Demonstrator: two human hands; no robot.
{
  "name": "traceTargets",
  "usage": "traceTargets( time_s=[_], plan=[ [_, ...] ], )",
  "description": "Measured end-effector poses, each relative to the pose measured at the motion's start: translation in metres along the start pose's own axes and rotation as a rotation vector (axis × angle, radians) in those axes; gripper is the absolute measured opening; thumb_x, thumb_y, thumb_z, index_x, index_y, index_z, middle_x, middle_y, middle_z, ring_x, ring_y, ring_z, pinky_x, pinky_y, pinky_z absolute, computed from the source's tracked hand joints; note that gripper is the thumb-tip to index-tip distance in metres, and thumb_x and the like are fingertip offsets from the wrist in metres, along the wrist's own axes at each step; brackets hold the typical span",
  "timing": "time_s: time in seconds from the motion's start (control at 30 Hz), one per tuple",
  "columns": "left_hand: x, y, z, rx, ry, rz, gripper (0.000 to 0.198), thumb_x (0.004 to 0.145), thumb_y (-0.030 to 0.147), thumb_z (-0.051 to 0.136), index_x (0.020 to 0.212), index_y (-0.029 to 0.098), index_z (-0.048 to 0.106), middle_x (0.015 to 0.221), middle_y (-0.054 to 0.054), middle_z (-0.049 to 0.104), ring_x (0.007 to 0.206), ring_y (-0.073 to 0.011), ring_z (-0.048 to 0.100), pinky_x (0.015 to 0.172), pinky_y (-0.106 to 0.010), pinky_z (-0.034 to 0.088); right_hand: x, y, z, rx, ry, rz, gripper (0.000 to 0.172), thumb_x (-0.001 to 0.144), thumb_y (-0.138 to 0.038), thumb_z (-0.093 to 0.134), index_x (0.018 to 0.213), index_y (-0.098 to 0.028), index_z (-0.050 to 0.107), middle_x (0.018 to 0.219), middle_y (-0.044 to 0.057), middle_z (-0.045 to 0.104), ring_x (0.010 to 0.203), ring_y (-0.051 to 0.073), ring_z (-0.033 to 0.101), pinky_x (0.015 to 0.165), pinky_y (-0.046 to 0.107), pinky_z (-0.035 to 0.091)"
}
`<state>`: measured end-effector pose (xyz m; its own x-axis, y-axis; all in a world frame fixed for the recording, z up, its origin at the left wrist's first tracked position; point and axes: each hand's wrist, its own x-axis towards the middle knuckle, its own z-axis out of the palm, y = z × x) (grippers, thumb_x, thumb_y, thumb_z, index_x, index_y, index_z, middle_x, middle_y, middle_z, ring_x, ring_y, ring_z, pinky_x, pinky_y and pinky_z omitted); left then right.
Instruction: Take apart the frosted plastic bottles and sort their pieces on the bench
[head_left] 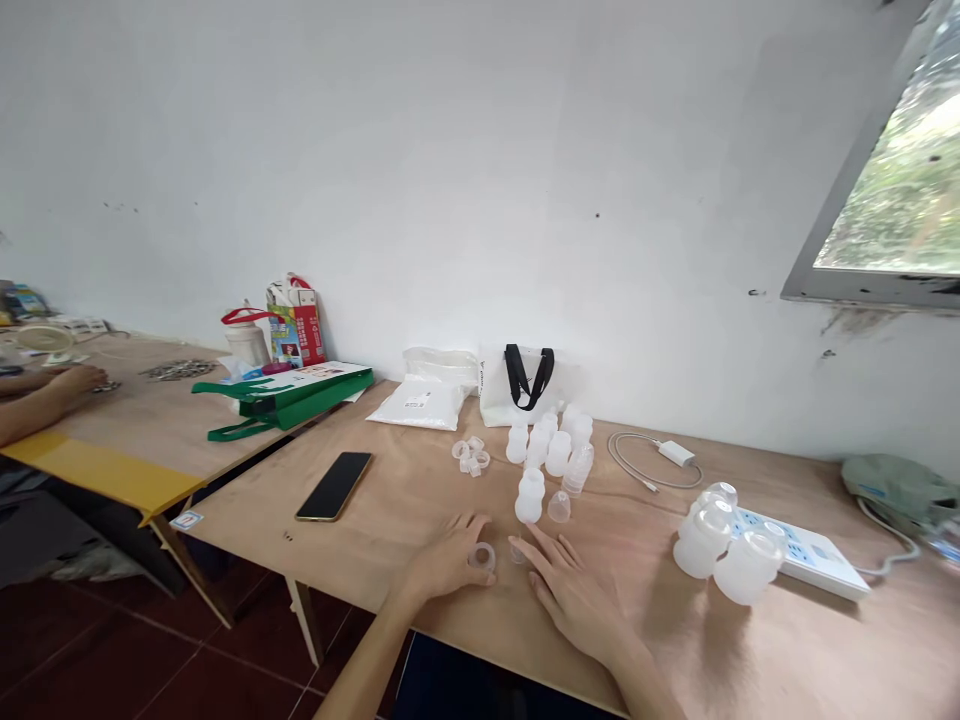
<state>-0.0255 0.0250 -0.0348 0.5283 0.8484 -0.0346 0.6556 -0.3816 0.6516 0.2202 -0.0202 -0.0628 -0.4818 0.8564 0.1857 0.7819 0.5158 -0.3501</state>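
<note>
My left hand [448, 560] rests low over the front of the wooden table, its thumb and fingers closed around a translucent ring [482, 550], which looks like a bottle collar. Opposite it, my right hand [577, 600] lies with its fingers stretched out. Its fingertips are at a small clear piece [517, 551], partly hidden and too faint to name. Just beyond stands a frosted white bottle [529, 497], upright, with a clear dome cap [559, 507] beside it. Behind these are several more frosted bottles [558, 455] and a clump of loose translucent rings [470, 457].
On the left lies a black phone [334, 487]. White plastic packages [420, 400] and a white bag [491, 400] stand by the wall. To the right are capped bottles [750, 565], a power strip [825, 565], a charger [676, 454] and a cap [896, 485]. Another person's hand [79, 382] is far left.
</note>
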Motion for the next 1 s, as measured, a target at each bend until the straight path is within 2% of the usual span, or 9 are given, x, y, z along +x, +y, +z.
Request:
traceTargets(
  time_s=[0.1, 0.2, 0.3, 0.4, 0.5, 0.57, 0.77, 0.9, 1.0],
  plan=[
    [-0.005, -0.004, -0.007, 0.076, -0.02, -0.016, 0.04, 0.078, 0.035, 0.072, 0.115, 0.023, 0.062, 0.117, -0.006, 0.059, 0.11, -0.0266, 0.054, 0.094, -0.036, 0.042, 0.001, 0.002, 0.003, -0.017, -0.065, -0.035, 0.061, 0.097, -0.015, 0.037, 0.151, -0.043, 0.037, 0.164, -0.003, 0.026, 0.149, 0.024, 0.03, 0.121, 0.056, 0.024],
    [-0.001, 0.0, -0.005, 0.014, -0.036, -0.012, 0.029, 0.079, 0.038, 0.072, 0.102, 0.021, 0.065, 0.1, -0.002, 0.061, 0.09, -0.0209, 0.056, 0.08, -0.03, 0.042, 0.001, 0.001, 0.005, 0.008, -0.067, -0.037, 0.056, 0.098, -0.018, 0.038, 0.148, -0.042, 0.043, 0.162, -0.003, 0.033, 0.147, 0.024, 0.034, 0.121, 0.058, 0.024],
    [0.004, 0.01, -0.002, -0.151, -0.025, -0.004, 0.031, 0.084, 0.045, 0.068, 0.102, 0.019, 0.066, 0.094, -0.001, 0.063, 0.086, -0.0186, 0.055, 0.077, -0.028, 0.042, 0.001, 0.0, 0.004, 0.071, 0.034, 0.015, 0.049, 0.097, -0.022, 0.044, 0.144, -0.036, 0.05, 0.157, 0.002, 0.042, 0.14, 0.025, 0.046, 0.116, 0.05, 0.037],
    [0.007, 0.02, 0.0, -0.361, -0.011, 0.036, 0.038, 0.09, 0.051, 0.06, 0.112, 0.02, 0.066, 0.097, -0.002, 0.064, 0.09, -0.0178, 0.055, 0.082, -0.028, 0.043, 0.003, -0.003, 0.001, 0.189, 0.215, 0.076, 0.043, 0.097, -0.022, 0.042, 0.136, -0.032, 0.056, 0.143, 0.006, 0.056, 0.126, 0.023, 0.059, 0.101, 0.038, 0.052],
    [0.009, 0.024, 0.001, -0.5, 0.004, 0.074, 0.045, 0.092, 0.053, 0.058, 0.122, 0.02, 0.065, 0.099, -0.003, 0.065, 0.091, -0.0177, 0.056, 0.085, -0.029, 0.044, 0.005, -0.006, -0.005, 0.331, 0.382, 0.071, 0.033, 0.1, -0.025, 0.039, 0.122, -0.03, 0.063, 0.121, 0.006, 0.066, 0.108, 0.02, 0.067, 0.091, 0.033, 0.055],
    [0.012, 0.023, 0.004, -0.569, 0.007, 0.085, 0.051, 0.094, 0.055, 0.055, 0.128, 0.019, 0.063, 0.095, -0.003, 0.064, 0.087, -0.0175, 0.056, 0.083, -0.03, 0.046, 0.005, -0.007, -0.008, 0.4, 0.441, 0.074, 0.029, 0.101, -0.032, 0.042, 0.119, -0.029, 0.064, 0.115, 0.005, 0.068, 0.104, 0.02, 0.067, 0.091, 0.032, 0.054],
    [0.025, 0.022, 0.021, -0.824, 0.041, 0.118, 0.055, 0.094, 0.057, 0.055, 0.13, 0.017, 0.065, 0.099, -0.006, 0.065, 0.083, -0.0172, 0.058, 0.078, -0.031, 0.049, 0.0, -0.005, -0.006, 0.569, 0.367, 0.148, 0.034, 0.102, -0.045, 0.041, 0.123, -0.03, 0.063, 0.102, 0.003, 0.075, 0.093, 0.02, 0.071, 0.085, 0.032, 0.054],
    [0.027, 0.03, 0.033, -0.901, -0.064, 0.164, 0.054, 0.093, 0.057, 0.057, 0.128, 0.017, 0.067, 0.1, -0.007, 0.069, 0.081, -0.0176, 0.061, 0.079, -0.033, 0.051, 0.001, -0.001, -0.003, 0.579, 0.347, 0.203, 0.026, 0.099, -0.047, 0.048, 0.109, -0.029, 0.064, 0.093, 0.001, 0.076, 0.086, 0.02, 0.071, 0.076, 0.03, 0.053],
    [0.025, 0.035, 0.038, -0.909, -0.104, 0.202, 0.053, 0.093, 0.055, 0.058, 0.13, 0.018, 0.066, 0.102, -0.007, 0.069, 0.082, -0.0176, 0.062, 0.08, -0.033, 0.051, 0.002, 0.001, -0.002, 0.54, 0.422, 0.117, 0.025, 0.099, -0.044, 0.05, 0.097, -0.026, 0.067, 0.09, 0.002, 0.072, 0.078, 0.018, 0.066, 0.072, 0.028, 0.051]
  ],
)
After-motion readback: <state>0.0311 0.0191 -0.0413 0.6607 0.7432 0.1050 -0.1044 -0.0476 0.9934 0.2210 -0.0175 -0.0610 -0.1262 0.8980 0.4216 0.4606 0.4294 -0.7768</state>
